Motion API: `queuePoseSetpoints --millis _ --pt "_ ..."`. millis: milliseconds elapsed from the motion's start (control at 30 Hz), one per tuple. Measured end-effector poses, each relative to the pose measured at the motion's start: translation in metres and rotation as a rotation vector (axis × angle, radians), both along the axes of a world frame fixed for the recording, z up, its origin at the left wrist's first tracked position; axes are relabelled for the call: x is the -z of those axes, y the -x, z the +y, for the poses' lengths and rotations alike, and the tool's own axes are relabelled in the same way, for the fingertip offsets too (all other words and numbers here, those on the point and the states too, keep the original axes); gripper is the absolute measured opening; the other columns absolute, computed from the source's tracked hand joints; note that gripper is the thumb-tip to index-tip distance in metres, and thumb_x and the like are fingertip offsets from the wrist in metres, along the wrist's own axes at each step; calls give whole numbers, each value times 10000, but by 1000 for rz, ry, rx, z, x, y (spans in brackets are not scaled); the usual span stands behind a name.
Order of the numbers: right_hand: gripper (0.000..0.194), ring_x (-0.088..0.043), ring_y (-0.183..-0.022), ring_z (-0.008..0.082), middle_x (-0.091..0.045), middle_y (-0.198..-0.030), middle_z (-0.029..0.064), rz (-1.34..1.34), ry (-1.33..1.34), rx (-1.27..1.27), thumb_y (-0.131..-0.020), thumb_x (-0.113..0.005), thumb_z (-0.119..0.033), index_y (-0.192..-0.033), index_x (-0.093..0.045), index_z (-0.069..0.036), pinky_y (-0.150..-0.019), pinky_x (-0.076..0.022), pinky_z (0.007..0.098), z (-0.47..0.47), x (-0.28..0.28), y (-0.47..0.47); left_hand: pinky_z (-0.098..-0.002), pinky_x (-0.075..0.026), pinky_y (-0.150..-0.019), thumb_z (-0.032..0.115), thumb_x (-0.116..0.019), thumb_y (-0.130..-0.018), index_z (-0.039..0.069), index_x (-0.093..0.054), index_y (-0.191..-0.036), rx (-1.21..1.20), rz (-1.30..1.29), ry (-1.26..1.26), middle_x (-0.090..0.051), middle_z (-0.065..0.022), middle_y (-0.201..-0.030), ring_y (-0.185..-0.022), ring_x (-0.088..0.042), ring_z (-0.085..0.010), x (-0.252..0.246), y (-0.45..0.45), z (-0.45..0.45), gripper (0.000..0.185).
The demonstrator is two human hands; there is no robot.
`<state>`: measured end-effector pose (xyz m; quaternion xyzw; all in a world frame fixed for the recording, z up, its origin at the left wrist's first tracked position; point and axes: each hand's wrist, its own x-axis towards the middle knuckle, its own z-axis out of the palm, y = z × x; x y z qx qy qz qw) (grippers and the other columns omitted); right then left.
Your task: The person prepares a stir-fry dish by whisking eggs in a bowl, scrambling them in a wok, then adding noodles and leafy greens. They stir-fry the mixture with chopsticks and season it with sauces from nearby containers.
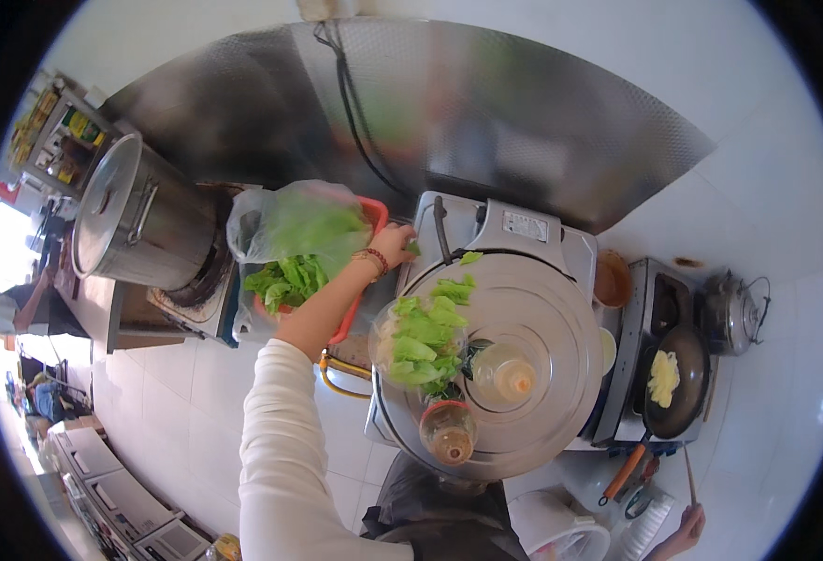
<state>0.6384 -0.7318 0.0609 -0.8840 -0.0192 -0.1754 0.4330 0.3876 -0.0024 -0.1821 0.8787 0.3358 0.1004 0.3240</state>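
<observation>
My left hand (392, 247) reaches over a red plastic basket (378, 209). A small piece of lettuce leaf (413, 248) shows at its fingertips. Leafy lettuce (292, 280) fills the basket, partly under a clear plastic bag (250, 214). Torn lettuce (422, 343) heaps over a bowl (381, 336) on a large round metal lid (559, 301), with loose leaves near it. Far to the right, my right hand (691, 524) grips a thin, long-handled utensil (689, 473), its type unclear. Close by, a frying pan (695, 379) holds pale yellow food (663, 379), probably egg.
Two bottles, one clear (503, 372) and one red-ringed (448, 435), stand on the lid. A large stockpot (166, 224) sits on a burner at left. A kettle (730, 312) stands behind the pan. Below is a white bucket (559, 522). Another person (29, 308) is far left.
</observation>
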Motion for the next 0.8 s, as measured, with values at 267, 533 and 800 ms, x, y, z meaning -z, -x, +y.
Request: queuePoseSetpoints --millis 267,533,800 --pt "328 -607 -873 174 -633 -954 125 84 -86 -30 -902 -583 -262 -1018 -615 43 -806 -499 263 33 0 -6 -362 -485 -726 114 -723 -648 59 -652 -743 -40 -121 -107 -574 -108 -822 -791 -579 -271 40 6 7 130" --pt "324 -619 -831 162 -637 -925 119 116 -99 -37 -906 -580 -260 -1005 -621 46 -762 -508 239 57 15 -5 -329 -483 -701 180 -769 -646 62 -627 -793 -32 18 -55 -592 -73 -790 -753 -568 -232 43 8 1 236" --pt "322 -619 -858 170 -641 -954 127 137 -120 -15 -914 -564 -253 -1016 -617 48 -780 -508 252 33 27 -1 -291 -500 -750 113 -564 -884 99 -563 -882 -280 -799 1507 -633 -21 -887 -797 -603 -121 -39 22 -2 14"
